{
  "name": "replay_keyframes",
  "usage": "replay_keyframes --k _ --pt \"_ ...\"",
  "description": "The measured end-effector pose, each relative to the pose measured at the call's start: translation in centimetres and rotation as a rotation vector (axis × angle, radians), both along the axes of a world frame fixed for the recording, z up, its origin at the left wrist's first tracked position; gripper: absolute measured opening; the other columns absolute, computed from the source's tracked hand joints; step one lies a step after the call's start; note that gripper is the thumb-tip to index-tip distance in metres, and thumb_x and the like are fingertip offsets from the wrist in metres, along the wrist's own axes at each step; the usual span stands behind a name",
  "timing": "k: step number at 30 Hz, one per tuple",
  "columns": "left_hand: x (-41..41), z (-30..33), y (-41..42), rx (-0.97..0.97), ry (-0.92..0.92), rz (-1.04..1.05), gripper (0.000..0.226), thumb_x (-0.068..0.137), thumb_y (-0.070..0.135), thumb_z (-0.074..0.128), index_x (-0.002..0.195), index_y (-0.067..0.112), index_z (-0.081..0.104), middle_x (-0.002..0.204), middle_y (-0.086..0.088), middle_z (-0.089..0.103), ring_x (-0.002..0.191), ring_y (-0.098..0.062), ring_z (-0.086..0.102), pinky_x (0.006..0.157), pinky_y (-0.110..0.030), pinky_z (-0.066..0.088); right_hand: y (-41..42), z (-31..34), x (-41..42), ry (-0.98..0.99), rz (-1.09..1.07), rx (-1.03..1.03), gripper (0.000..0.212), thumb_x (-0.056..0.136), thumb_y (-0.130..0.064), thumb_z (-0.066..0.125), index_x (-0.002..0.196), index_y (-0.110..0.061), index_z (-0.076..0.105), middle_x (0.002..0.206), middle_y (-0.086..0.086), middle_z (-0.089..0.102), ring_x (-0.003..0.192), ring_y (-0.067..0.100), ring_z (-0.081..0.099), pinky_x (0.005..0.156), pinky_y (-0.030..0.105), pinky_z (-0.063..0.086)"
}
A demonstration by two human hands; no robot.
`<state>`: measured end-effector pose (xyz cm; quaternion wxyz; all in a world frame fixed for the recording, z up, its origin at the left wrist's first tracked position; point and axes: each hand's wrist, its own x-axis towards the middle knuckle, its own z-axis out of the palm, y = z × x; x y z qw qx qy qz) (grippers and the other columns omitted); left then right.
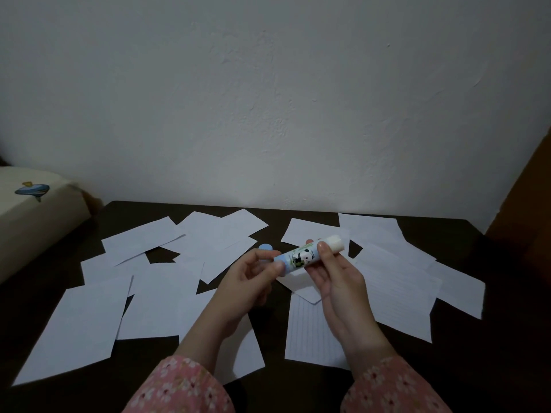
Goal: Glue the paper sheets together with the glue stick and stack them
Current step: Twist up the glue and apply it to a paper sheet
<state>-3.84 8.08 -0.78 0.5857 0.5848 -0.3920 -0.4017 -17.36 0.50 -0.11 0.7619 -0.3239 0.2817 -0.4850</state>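
Observation:
A glue stick [307, 254] with a panda label is held above the table, its white glue end pointing up and to the right, uncapped. My right hand [337, 281] grips its middle with thumb and fingers. My left hand [253, 278] pinches its blue lower end. A small blue cap [264, 247] lies on the table just behind my left hand. Several white paper sheets [77, 329] lie scattered flat over the dark table [507, 353]; a lined sheet [310, 332] lies under my right wrist.
A cream box or cushion [32, 213] with a blue print stands at the table's left edge. A white wall rises behind the table. A brown panel [524, 198] stands at the right. Pink flowered sleeves cover both forearms.

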Motion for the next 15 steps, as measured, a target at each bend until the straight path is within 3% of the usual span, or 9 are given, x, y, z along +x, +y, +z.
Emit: replay_keyframes --k 4,10,13,15 --pt "-0.1 0.06 -0.16 0.104 0.064 -0.086 0.047 0.084 0.05 0.05 0.108 0.011 0.062 0.075 0.0 0.065 0.052 -0.006 0.043 0.049 -0.019 0.035 0.01 0.17 -0.39 0.003 0.019 -0.02 0.022 0.085 -0.016 0.063 0.104 -0.005 0.067 0.104 0.006 0.074 0.099 0.018 0.07 0.083 0.028 0.057" --pt "0.19 -0.02 -0.06 0.069 0.101 -0.126 0.028 0.085 0.032 0.06 0.099 0.008 0.059 0.079 -0.003 0.063 0.054 -0.006 0.044 0.049 -0.018 0.038 0.01 0.25 -0.36 0.02 0.036 -0.05 0.037 0.075 -0.021 0.066 0.108 -0.005 0.066 0.105 0.005 0.073 0.1 0.015 0.069 0.082 0.027 0.058" --pt "-0.05 -0.2 -0.02 0.006 0.063 -0.099 0.023 0.086 0.019 0.062 0.104 0.008 0.055 0.08 0.002 0.067 0.056 -0.006 0.049 0.049 -0.019 0.041 0.03 0.24 -0.18 -0.014 0.03 -0.029 0.043 0.072 -0.021 0.066 0.112 -0.004 0.064 0.105 0.005 0.073 0.101 0.016 0.069 0.084 0.029 0.057" --pt "-0.21 -0.19 -0.01 -0.002 0.095 -0.094 0.027 0.083 0.021 0.064 0.107 0.01 0.056 0.079 0.002 0.067 0.056 -0.006 0.049 0.049 -0.019 0.04 -0.01 0.24 -0.16 -0.018 0.026 -0.022 0.044 0.072 -0.021 0.066 0.112 -0.003 0.064 0.106 0.005 0.073 0.101 0.017 0.069 0.085 0.03 0.057"
